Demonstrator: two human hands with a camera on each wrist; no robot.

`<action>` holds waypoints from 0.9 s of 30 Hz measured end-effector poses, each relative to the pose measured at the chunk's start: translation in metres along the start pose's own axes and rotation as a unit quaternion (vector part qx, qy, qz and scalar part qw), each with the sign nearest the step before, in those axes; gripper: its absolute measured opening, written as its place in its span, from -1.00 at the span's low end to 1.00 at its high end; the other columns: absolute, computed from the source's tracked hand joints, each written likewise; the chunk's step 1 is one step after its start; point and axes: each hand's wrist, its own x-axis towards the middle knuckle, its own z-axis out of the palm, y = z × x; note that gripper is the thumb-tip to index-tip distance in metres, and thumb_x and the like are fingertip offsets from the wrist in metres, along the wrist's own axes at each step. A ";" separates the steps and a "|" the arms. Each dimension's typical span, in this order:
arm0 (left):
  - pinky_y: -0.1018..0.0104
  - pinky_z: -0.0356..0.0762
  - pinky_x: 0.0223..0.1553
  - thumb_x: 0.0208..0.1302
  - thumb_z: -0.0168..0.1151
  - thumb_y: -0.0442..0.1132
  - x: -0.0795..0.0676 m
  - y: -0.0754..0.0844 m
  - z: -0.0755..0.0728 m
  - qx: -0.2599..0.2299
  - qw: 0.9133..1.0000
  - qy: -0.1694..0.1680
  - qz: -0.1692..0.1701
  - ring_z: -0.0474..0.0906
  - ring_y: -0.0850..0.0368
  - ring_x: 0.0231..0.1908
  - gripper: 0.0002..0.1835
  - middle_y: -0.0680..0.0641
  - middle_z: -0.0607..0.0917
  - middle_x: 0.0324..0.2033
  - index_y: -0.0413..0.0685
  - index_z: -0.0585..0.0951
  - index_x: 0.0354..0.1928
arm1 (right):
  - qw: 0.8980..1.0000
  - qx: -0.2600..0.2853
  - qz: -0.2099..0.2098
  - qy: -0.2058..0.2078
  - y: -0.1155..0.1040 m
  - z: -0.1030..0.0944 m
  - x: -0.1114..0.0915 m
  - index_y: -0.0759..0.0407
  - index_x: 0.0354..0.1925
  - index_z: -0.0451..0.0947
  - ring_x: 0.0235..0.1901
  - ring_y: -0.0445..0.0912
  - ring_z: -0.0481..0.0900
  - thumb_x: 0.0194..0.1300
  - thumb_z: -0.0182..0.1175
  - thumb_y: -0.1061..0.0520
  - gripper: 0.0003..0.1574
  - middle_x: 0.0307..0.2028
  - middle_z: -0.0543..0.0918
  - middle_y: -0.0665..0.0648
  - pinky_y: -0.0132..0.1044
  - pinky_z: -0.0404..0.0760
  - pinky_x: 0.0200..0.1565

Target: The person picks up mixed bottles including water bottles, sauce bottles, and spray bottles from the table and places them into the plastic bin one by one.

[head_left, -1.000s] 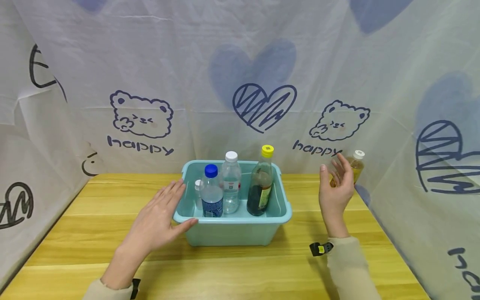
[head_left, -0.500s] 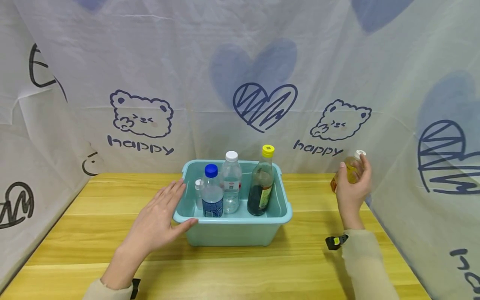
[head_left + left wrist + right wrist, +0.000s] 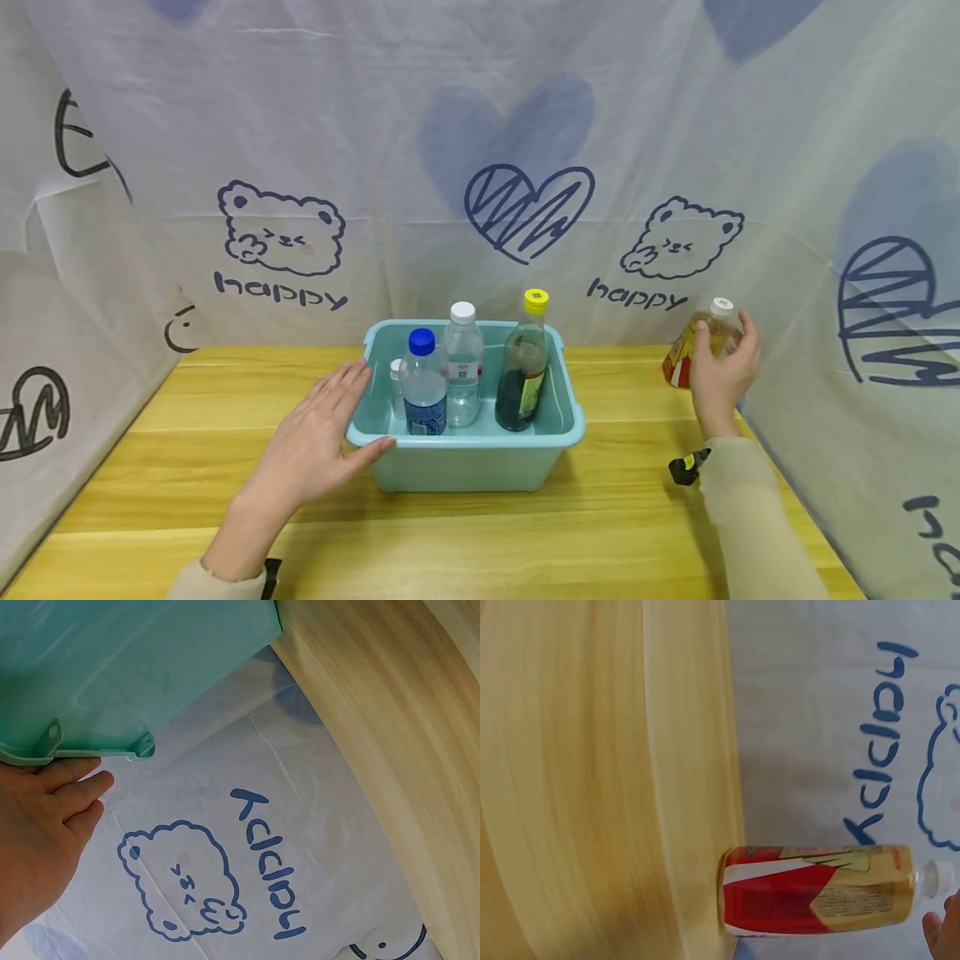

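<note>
In the head view my left hand [image 3: 311,442] rests on the left rim of a light teal plastic basin [image 3: 480,467], fingers straight and thumb along the front edge. The left wrist view shows the fingers [image 3: 71,799] against the basin's rim. At the back right of the table an upright bottle of amber liquid [image 3: 681,354] has a white cap and a red and gold label. My right hand [image 3: 723,379] is spread beside its upper part, thumb and fingers apart. In the right wrist view only fingertips [image 3: 932,928] show, near the cap [image 3: 939,877]; contact is unclear.
Inside the basin stand a blue-capped bottle [image 3: 424,387], a white-capped clear bottle [image 3: 462,375], a yellow-capped dark sauce bottle [image 3: 521,379] and a small white-capped bottle [image 3: 397,387]. A printed cloth [image 3: 405,125] hangs behind and beside the wooden table [image 3: 465,542].
My right hand has moved to the right and farther out, from in front of the amber bottle to its right side. The bottle has hardly moved, and my left hand stays on the basin.
</note>
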 end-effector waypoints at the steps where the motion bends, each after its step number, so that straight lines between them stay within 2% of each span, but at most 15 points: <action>1: -0.17 0.14 0.56 0.36 0.20 0.39 0.000 0.000 0.000 0.000 1.000 -0.001 0.000 0.13 -0.25 0.56 0.06 -0.23 0.17 0.60 -0.25 0.17 0.60 | 1.000 -0.002 -0.003 0.001 0.002 0.000 0.002 0.06 0.53 0.28 0.38 0.04 0.40 0.44 0.28 -0.14 -0.16 0.43 0.41 0.16 -0.12 0.37 0.46; 6: -0.17 0.13 0.56 0.38 0.18 0.38 -0.001 0.000 0.000 0.000 1.000 -0.002 0.000 0.13 -0.27 0.56 0.06 -0.23 0.15 0.60 -0.26 0.16 0.60 | 1.000 -0.025 0.018 -0.005 0.010 0.002 0.015 0.03 0.55 0.25 0.39 0.03 0.36 0.43 0.26 -0.20 -0.12 0.42 0.40 0.18 -0.09 0.34 0.46; 11: -0.17 0.13 0.56 0.38 0.17 0.38 0.000 0.001 -0.002 0.000 1.000 -0.004 -0.002 0.12 -0.25 0.56 0.06 -0.23 0.16 0.60 -0.26 0.16 0.60 | 0.997 -0.053 0.047 -0.009 0.019 0.002 0.029 -0.04 0.57 0.20 0.46 -0.05 0.29 0.43 0.22 -0.27 -0.09 0.50 0.32 0.07 -0.11 0.30 0.50; 19: -0.17 0.13 0.56 0.37 0.17 0.40 -0.001 0.001 -0.001 0.006 1.000 0.001 -0.001 0.14 -0.26 0.55 0.07 -0.24 0.17 0.59 -0.27 0.18 0.60 | 0.991 -0.080 0.091 -0.057 0.027 0.002 0.038 -0.10 0.64 0.04 0.53 -0.03 0.16 0.45 0.20 -0.29 0.00 0.59 0.18 0.02 -0.03 0.25 0.53; 27: -0.17 0.11 0.57 0.36 0.16 0.42 -0.002 0.000 -0.002 0.009 1.000 -0.003 -0.004 0.12 -0.25 0.56 0.08 -0.23 0.16 0.60 -0.25 0.17 0.60 | 0.985 -0.122 0.073 -0.093 0.033 0.004 0.039 0.02 0.66 -0.01 0.52 0.14 0.19 0.44 0.25 -0.22 0.06 0.58 0.18 0.20 0.08 0.24 0.54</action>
